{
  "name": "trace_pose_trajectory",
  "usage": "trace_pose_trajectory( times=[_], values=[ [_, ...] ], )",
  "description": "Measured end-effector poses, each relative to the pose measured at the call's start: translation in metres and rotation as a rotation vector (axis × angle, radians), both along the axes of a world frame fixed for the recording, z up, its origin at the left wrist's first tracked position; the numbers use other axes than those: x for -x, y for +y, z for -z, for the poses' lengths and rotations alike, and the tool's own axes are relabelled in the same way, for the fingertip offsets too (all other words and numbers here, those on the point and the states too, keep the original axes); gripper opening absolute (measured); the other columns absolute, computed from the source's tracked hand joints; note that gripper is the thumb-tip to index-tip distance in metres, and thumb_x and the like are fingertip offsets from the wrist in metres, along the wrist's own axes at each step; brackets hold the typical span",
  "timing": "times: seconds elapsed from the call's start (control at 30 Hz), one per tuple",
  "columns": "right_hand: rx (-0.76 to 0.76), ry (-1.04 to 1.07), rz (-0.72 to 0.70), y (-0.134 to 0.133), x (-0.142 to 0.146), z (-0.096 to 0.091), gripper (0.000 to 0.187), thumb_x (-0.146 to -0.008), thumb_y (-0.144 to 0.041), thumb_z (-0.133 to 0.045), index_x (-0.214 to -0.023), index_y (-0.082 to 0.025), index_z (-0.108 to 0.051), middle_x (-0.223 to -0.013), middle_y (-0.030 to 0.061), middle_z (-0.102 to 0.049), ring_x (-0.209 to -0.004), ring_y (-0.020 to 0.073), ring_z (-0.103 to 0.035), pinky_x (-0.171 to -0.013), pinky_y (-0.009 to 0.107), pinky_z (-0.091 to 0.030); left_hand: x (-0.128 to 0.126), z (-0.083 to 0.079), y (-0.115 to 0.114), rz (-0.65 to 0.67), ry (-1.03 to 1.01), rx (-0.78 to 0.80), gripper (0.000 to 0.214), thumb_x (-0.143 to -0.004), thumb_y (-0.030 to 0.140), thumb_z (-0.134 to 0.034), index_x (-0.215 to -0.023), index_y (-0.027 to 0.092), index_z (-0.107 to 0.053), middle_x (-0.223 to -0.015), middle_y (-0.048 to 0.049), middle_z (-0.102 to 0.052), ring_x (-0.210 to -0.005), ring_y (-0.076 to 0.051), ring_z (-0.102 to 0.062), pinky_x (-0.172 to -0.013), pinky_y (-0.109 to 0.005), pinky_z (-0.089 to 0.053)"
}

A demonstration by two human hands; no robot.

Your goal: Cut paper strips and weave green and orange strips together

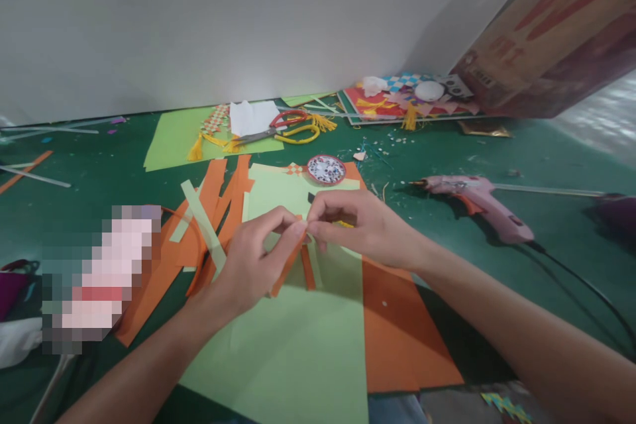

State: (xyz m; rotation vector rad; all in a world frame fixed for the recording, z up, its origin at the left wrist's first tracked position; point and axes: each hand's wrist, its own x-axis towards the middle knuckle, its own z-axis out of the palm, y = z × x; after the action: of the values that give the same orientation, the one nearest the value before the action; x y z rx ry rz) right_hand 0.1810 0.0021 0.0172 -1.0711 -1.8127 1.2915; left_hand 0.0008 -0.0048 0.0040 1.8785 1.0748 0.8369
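Over a light green sheet of paper (298,344), my two hands meet fingertip to fingertip. My left hand (261,258) is closed in a pinch on an orange paper strip (309,268), whose ends hang below the fingers. Beside it my right hand (360,220) pinches at the same spot; its fingertips hide the exact joint, where a pale green strip also seems to hang. Beneath the green paper lies an orange sheet (402,331). Just beyond the hands is a small round dish (326,169) of tiny beads or bits, its rim reddish.
A pink glue gun (472,195) with a cord lies at right. Cut orange strips (154,278) and a blurred-out object (106,271) are on the left. Scissors (298,127), yellow tassels (196,148) and woven paper pieces lie behind, before a white wall. A brown bag (551,33) stands back right.
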Motion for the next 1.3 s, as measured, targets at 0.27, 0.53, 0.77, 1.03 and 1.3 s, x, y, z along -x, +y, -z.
trace_pose_trajectory(
  times=[0.27, 0.53, 0.77, 1.03, 1.3],
  values=[
    [0.143, 0.033, -0.054, 0.003, -0.002, 0.000, 0.014, -0.081, -0.026, -0.058, -0.070, -0.017, -0.056, -0.056, -0.0028, -0.058, -0.054, 0.0089, -0.053, -0.055, 0.022, -0.041, 0.000, -0.001, -0.001, -0.019, 0.026, -0.086, 0.025, -0.092, 0.030, -0.044, -0.071, 0.020, -0.052, -0.065, 0.0020, -0.056, -0.061, -0.011, -0.051, -0.060, -0.023, -0.040],
    [0.141, 0.038, -0.040, 0.002, -0.001, 0.000, 0.014, -0.080, -0.025, -0.059, -0.068, -0.017, -0.055, -0.055, -0.0029, -0.058, -0.054, 0.0085, -0.052, -0.054, 0.022, -0.040, 0.000, 0.002, 0.002, 0.021, 0.029, -0.055, 0.022, -0.093, 0.029, -0.044, -0.074, 0.020, -0.050, -0.066, 0.0037, -0.055, -0.061, -0.010, -0.052, -0.059, -0.021, -0.039],
    [0.133, -0.001, -0.027, 0.003, -0.002, -0.002, 0.016, -0.081, -0.026, -0.057, -0.067, -0.018, -0.055, -0.055, -0.0029, -0.059, -0.053, 0.0090, -0.053, -0.054, 0.023, -0.040, 0.001, -0.001, 0.003, -0.008, 0.002, -0.036, 0.024, -0.092, 0.031, -0.044, -0.071, 0.020, -0.050, -0.065, 0.0019, -0.054, -0.061, -0.011, -0.051, -0.057, -0.023, -0.039],
    [0.136, -0.016, -0.001, 0.005, -0.006, -0.005, 0.016, -0.081, -0.028, -0.057, -0.068, -0.020, -0.054, -0.054, -0.0017, -0.060, -0.052, 0.0105, -0.054, -0.052, 0.024, -0.039, 0.007, -0.002, 0.011, -0.144, -0.278, 0.074, 0.021, -0.087, 0.025, -0.050, -0.066, 0.020, -0.050, -0.061, 0.0026, -0.055, -0.061, -0.012, -0.057, -0.064, -0.026, -0.047],
    [0.131, 0.000, 0.098, 0.008, -0.004, 0.001, 0.015, -0.084, -0.025, -0.052, -0.069, -0.019, -0.052, -0.052, -0.0033, -0.057, -0.051, 0.0098, -0.054, -0.052, 0.023, -0.041, 0.016, -0.012, 0.036, -0.500, -0.934, 0.391, 0.028, -0.088, 0.017, -0.047, -0.060, 0.017, -0.051, -0.057, 0.0029, -0.049, -0.048, -0.006, -0.046, -0.055, -0.020, -0.047]
  ],
)
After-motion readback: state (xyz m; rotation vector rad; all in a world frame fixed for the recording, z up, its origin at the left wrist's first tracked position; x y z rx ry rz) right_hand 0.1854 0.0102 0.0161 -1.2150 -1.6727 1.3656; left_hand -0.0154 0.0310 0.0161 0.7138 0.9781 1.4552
